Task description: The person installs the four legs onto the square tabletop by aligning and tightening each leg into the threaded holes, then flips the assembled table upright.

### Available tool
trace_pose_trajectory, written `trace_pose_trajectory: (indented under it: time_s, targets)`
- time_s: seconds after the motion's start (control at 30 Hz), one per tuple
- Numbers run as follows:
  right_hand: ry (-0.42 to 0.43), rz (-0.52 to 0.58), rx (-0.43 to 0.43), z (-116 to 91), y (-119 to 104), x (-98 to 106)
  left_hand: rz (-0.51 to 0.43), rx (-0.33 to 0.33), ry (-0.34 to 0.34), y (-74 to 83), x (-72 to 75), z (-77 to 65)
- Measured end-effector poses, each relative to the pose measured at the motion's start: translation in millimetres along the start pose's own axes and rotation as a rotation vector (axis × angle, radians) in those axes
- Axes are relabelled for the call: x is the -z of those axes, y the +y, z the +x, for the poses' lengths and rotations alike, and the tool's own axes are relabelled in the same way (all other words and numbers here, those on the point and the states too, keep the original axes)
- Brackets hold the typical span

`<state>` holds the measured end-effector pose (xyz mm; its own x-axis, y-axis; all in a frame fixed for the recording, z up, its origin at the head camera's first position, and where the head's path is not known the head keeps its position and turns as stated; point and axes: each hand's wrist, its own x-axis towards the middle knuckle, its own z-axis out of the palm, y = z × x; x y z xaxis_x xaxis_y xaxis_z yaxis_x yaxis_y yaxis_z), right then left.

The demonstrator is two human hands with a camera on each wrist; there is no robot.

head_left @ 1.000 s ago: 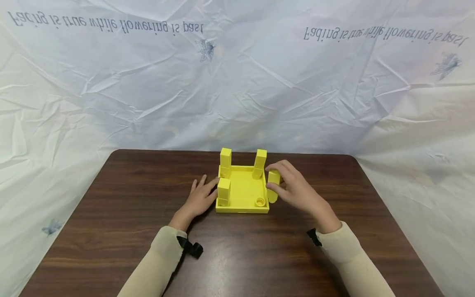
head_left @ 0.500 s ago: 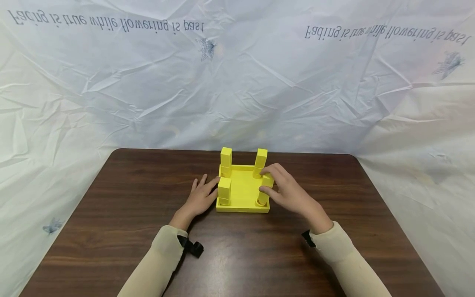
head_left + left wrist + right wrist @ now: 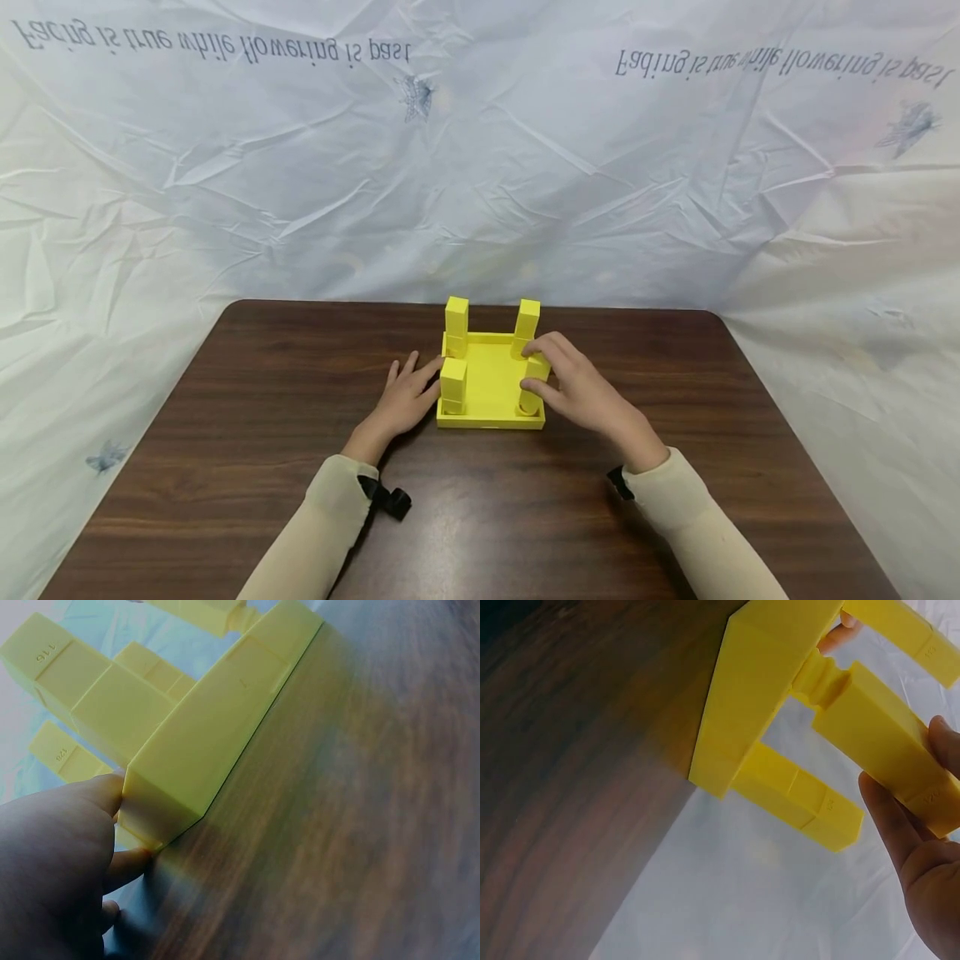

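Observation:
A square yellow tray [image 3: 491,375] with a low rim sits on the table. Three yellow square posts stand upright at its corners: the near left post [image 3: 453,385], the far left post [image 3: 457,325] and the far right post [image 3: 528,318]. My right hand [image 3: 581,387] pinches a fourth yellow post [image 3: 889,742] between thumb and fingers over the near right corner. In the right wrist view its lower end meets a ridged round socket [image 3: 821,681], and the post leans slightly. My left hand [image 3: 405,402] rests at the tray's left side, fingers spread, fingertips touching the rim.
The dark wood-grain table [image 3: 465,517] has rounded far corners. A pale printed sheet [image 3: 480,167] hangs behind it and along both sides. Black straps with a small device [image 3: 393,502] sit at the cuffs.
My right hand has carried the post left from beside the tray onto the near right corner's round socket, then shifted very slightly left. My left hand has stayed in place.

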<state>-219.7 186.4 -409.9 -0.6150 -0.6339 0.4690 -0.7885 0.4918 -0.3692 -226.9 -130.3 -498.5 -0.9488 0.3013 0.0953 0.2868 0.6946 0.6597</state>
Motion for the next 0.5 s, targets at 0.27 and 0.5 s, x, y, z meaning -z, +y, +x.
trace_pose_trajectory:
  time_s: [0.27, 0.5]
  targets:
    - [-0.063, 0.049, -0.051, -4, 1, -4, -0.004, 0.002, -0.006, 0.7, 0.0, -0.1]
    - [-0.225, 0.225, -0.080, -8, 1, 13, -0.001, 0.003, 0.000, 0.2, 0.4, 0.1]
